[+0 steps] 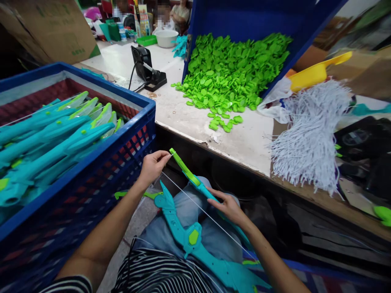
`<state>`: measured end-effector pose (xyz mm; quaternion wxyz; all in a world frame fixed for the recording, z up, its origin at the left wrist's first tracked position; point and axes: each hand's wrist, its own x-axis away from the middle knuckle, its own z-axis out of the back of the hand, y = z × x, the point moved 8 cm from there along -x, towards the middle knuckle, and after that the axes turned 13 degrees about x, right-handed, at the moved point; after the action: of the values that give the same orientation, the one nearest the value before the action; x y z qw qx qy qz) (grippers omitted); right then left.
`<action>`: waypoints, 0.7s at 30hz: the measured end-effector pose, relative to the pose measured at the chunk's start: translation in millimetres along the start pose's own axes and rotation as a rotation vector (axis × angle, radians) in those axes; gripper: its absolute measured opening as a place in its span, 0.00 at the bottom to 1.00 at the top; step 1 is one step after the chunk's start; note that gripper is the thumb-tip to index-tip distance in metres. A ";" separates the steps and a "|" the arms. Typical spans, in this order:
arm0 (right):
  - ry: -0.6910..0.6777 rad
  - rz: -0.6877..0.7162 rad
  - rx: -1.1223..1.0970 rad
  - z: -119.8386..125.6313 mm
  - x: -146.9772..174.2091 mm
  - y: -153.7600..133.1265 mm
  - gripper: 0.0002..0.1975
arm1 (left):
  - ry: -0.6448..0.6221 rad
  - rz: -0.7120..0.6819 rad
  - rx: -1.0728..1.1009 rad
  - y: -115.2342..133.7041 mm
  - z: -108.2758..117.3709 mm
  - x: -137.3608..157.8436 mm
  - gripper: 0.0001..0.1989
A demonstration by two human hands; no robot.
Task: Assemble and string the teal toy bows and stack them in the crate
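Observation:
A teal toy bow with a green tip (185, 167) lies slanted over my knees. My right hand (226, 206) is wrapped around its teal limb, just below the green end piece. At the tip, my left hand (154, 166) is closed in a pinch on the end of a white string (195, 203). The string runs down taut to the right, under my right forearm. A second teal toy bow (180, 232) with a green oval piece rests across my lap, touched by neither hand.
On the left stands a blue crate (143, 110) holding several teal toy bows (61, 134). Green plastic pieces (232, 73) spill from a tilted blue bin (238, 20) onto the worktable (244, 138). A soldering iron stand (149, 73), white strings (311, 134) and a yellow scoop (314, 77) are there too.

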<state>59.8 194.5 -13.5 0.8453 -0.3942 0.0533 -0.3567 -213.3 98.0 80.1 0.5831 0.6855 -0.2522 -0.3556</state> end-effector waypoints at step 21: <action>0.299 0.597 0.212 12.6 -91.7 -177.8 0.10 | -0.090 0.287 0.461 -14.4 -5.2 18.4 0.20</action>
<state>-103.2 184.2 102.8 0.9315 -0.2144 0.2521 -0.1510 -198.8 90.0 62.8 0.4443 0.7408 -0.4466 -0.2330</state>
